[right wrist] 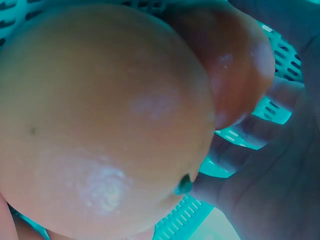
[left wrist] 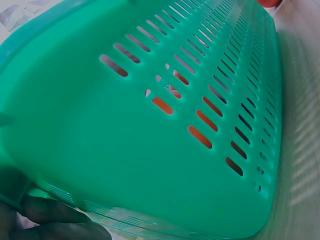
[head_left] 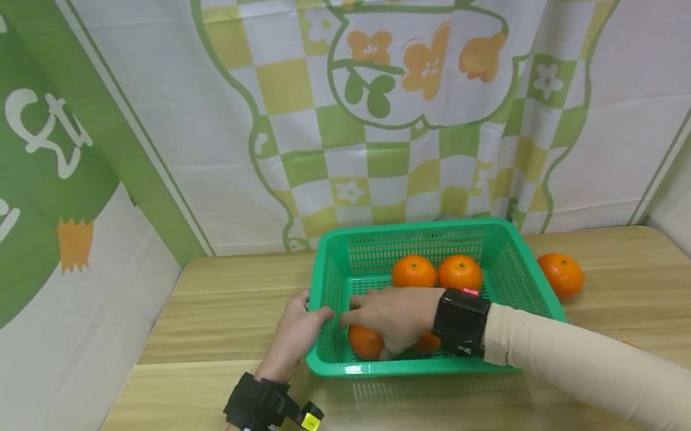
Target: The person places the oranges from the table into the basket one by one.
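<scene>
We see the left hand (head_left: 299, 332) pinching the green slotted basket (head_left: 354, 370) at nine o'clock. Inside, the right hand (head_left: 402, 311) spreads its fingers over a mandarin (head_left: 366, 343) towards eight o'clock; whether they grip, we cannot tell. A slip could roll it into neighbours; nudging the basket might roll the loose mandarin (head_left: 562, 276), outside at three o'clock.

The right hand (head_left: 396, 315) hides part of the front-left orange (head_left: 363, 343) from me; I get just a sliver of something orange (head_left: 630, 344) past the right sleeve (head_left: 593, 350). My left-wrist view crops the left hand (left wrist: 62, 223).
</scene>
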`<action>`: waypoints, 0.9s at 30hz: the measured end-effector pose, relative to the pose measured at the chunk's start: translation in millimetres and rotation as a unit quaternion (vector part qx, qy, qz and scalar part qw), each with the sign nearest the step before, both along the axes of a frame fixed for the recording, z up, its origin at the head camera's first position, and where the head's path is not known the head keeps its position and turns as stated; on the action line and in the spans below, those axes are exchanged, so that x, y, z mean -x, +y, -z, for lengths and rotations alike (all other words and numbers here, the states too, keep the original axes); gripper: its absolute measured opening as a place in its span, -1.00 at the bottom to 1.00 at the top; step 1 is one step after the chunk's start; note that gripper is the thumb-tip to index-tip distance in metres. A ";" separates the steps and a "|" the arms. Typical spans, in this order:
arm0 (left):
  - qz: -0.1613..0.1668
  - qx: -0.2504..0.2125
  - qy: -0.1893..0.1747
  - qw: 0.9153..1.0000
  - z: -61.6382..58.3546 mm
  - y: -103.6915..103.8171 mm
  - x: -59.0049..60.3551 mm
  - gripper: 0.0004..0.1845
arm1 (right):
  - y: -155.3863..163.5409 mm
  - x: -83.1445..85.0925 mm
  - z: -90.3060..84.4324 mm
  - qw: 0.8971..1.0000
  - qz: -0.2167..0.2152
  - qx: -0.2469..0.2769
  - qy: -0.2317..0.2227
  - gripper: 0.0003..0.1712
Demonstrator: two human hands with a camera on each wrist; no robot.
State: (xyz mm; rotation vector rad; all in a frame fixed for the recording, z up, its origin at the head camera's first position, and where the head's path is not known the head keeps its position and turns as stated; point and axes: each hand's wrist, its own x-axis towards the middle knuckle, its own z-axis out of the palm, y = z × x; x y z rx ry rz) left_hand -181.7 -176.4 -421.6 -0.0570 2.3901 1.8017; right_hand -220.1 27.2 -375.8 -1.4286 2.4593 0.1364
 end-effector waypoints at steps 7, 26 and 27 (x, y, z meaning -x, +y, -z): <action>-0.003 0.005 0.003 1.000 0.6 0.5 0.0 -0.46 | 3.8 1.5 -3.1 1.000 0.006 0.008 -0.003 0.02; -0.012 0.006 0.000 1.000 -0.4 2.1 -0.6 -0.44 | 44.7 10.5 -34.6 0.991 0.049 0.112 -0.057 0.21; -0.013 0.007 -0.001 1.000 -0.5 2.2 -0.8 -0.43 | 47.4 10.8 -37.0 0.990 0.051 0.117 -0.061 0.21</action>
